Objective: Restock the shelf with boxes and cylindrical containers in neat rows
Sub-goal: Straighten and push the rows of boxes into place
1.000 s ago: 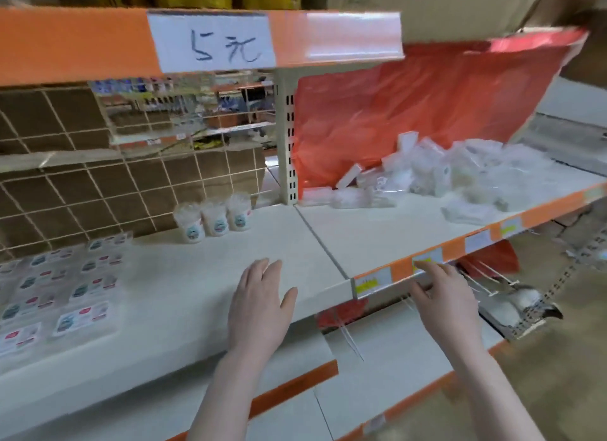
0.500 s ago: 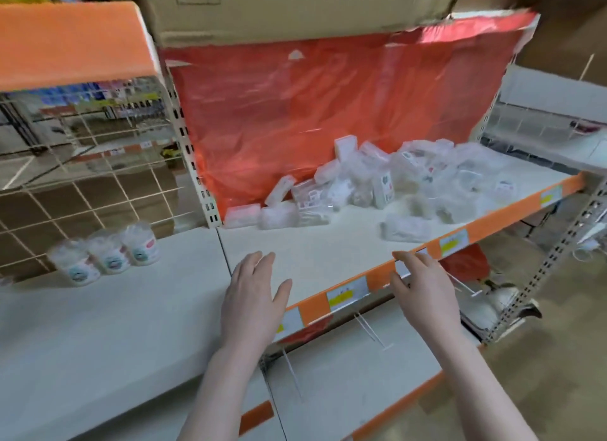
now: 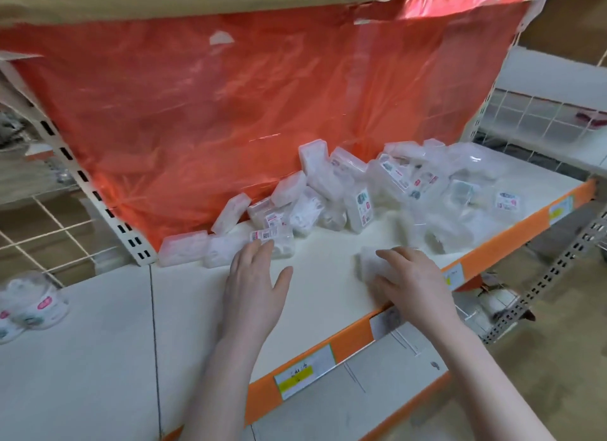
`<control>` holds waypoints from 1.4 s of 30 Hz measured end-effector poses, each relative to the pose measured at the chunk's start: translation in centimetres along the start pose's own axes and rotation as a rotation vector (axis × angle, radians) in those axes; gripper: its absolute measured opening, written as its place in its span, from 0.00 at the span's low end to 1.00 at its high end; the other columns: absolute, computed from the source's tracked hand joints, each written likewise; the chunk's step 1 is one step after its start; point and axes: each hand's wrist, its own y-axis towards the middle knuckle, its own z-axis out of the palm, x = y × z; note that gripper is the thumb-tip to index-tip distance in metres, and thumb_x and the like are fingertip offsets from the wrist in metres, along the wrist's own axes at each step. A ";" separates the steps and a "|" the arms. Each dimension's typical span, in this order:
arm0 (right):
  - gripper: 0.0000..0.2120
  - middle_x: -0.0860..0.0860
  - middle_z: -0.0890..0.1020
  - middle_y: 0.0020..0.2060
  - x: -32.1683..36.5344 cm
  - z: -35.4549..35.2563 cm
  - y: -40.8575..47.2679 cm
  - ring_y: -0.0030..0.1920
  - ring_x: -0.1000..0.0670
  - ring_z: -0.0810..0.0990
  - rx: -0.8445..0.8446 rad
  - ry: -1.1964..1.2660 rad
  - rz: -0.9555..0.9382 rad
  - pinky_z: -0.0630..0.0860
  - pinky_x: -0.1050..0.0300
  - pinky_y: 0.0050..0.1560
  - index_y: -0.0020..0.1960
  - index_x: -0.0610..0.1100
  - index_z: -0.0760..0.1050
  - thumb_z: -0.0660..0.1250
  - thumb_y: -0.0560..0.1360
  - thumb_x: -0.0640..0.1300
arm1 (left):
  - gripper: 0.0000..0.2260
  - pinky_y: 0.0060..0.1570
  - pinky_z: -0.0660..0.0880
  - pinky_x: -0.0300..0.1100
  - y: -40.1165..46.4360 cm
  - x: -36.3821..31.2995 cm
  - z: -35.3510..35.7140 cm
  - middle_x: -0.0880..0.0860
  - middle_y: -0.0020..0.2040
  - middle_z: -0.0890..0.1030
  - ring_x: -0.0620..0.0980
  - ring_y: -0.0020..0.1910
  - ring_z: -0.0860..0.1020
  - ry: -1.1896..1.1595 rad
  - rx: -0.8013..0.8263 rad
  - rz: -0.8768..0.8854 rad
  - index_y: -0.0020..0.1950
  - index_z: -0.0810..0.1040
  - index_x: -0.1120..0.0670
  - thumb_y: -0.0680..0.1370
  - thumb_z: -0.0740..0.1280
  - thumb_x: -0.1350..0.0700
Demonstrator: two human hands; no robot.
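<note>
Where the clear plastic boxes (image 3: 331,191) lie heaped against the red plastic sheet (image 3: 230,112) at the back of the shelf (image 3: 322,260), none yet stands in a row. One loose box (image 3: 368,261) sits apart from the heap, near the front edge, and my right hand (image 3: 410,283) rests on it with fingers bent over its top; whether the thumb has closed under it I cannot tell, since the hand hides that side. My left hand (image 3: 254,283) lies flat on the shelf, fingers straight and spread, its fingertips (image 3: 262,247) just touching a labelled box (image 3: 272,238) at the near edge of a short line of boxes (image 3: 187,252) by the upright post (image 3: 98,194). The cylindrical containers (image 3: 29,306) stand on the neighbouring shelf bay to the left, well apart from both hands.

I judge the boxes light, stiff and thin-walled, with smooth faces likely to slide over one another and on the shelf; a hard squeeze might spring a lid. Each is best taken across its two narrow sides, thumb opposite fingers, and set down flat. Pulling from low in the heap risks toppling the upper boxes toward the orange shelf edge (image 3: 358,339), with its price tags (image 3: 303,371).
</note>
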 end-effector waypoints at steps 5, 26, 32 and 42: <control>0.26 0.48 0.82 0.42 -2.3 1.0 2.2 0.39 0.41 0.81 0.094 -0.017 -0.108 0.76 0.48 0.36 0.46 0.45 0.82 0.82 0.49 0.38 | 0.22 0.68 0.60 0.44 0.7 -0.4 1.0 0.55 0.69 0.70 0.53 0.71 0.64 0.009 -0.034 -0.047 0.69 0.71 0.58 0.76 0.67 0.54; 0.16 0.54 0.83 0.49 -5.6 -1.0 6.9 0.45 0.52 0.79 0.308 0.343 -0.294 0.64 0.64 0.40 0.60 0.57 0.76 0.68 0.73 0.51 | 0.22 0.66 0.58 0.37 0.2 -3.8 3.2 0.52 0.69 0.70 0.50 0.69 0.65 0.046 -0.143 -0.211 0.70 0.70 0.56 0.76 0.67 0.55; 0.13 0.55 0.81 0.51 -5.1 -0.4 7.3 0.43 0.54 0.77 0.300 0.371 -0.306 0.63 0.64 0.40 0.59 0.55 0.77 0.66 0.76 0.46 | 0.21 0.66 0.59 0.37 0.3 -3.2 2.6 0.51 0.69 0.71 0.49 0.69 0.65 0.054 -0.166 -0.212 0.69 0.71 0.55 0.76 0.67 0.56; 0.44 0.43 0.78 0.48 -4.4 1.5 7.2 0.41 0.43 0.81 0.245 0.065 -0.430 0.79 0.52 0.34 0.61 0.42 0.75 0.84 0.47 0.48 | 0.22 0.66 0.61 0.38 1.4 -1.8 2.0 0.50 0.69 0.70 0.48 0.69 0.65 0.051 -0.160 -0.189 0.70 0.70 0.55 0.77 0.67 0.56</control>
